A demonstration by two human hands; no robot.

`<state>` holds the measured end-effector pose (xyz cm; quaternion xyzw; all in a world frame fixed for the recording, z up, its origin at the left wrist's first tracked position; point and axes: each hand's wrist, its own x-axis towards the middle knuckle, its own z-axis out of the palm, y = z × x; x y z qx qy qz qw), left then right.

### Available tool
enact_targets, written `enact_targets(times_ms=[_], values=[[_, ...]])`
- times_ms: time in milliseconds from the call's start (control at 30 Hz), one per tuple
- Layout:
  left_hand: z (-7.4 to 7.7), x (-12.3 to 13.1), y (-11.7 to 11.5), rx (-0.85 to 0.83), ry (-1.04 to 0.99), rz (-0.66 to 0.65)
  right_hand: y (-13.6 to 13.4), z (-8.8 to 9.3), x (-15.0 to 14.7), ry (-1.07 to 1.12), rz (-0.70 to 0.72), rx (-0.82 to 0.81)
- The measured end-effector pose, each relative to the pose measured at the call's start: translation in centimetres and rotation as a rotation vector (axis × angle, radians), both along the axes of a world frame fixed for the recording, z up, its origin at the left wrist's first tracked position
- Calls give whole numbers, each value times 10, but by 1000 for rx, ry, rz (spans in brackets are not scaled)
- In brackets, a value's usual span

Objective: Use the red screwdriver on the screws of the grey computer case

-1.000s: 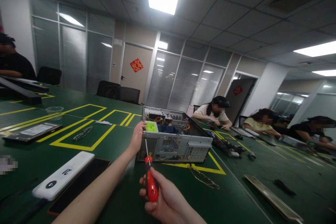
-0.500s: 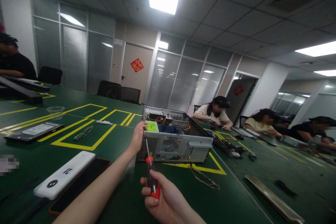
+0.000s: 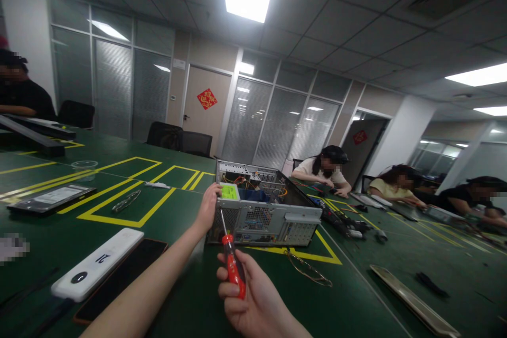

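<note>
An opened desktop computer case lies on its side on the green table, its rear panel facing me. Inside its near left corner sits a power supply with a bright green label; loose wires show behind it. My left hand grips that corner, fingers curled over the top edge by the label. In my right hand is a red and black screwdriver, fingers closed round its handle. Its shaft points up and away, the tip at the rear panel below the power supply. Whether the tip sits in a screw I cannot tell.
Left on the table lie a white device marked 21, a dark phone, a hard drive and a plastic cup. Glasses lie right of the case, a metal strip beyond. Several people sit around.
The screwdriver handle has turned in my right hand, showing more red now. That hand has shifted slightly right. My left hand and the computer case stay put.
</note>
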<state>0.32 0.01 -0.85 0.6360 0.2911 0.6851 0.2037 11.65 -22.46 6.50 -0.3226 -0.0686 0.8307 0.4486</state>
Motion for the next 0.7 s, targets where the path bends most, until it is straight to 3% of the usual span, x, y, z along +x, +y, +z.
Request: enact_targets(times_ms=[333, 533, 700], values=[[0, 0, 1, 8, 16, 12, -1, 0, -8, -150, -165, -52], [0, 1, 0, -2, 7, 16, 1, -4, -4, -48, 3, -16], [2, 1, -1, 6, 9, 10, 1, -6, -1, -38, -69, 6]])
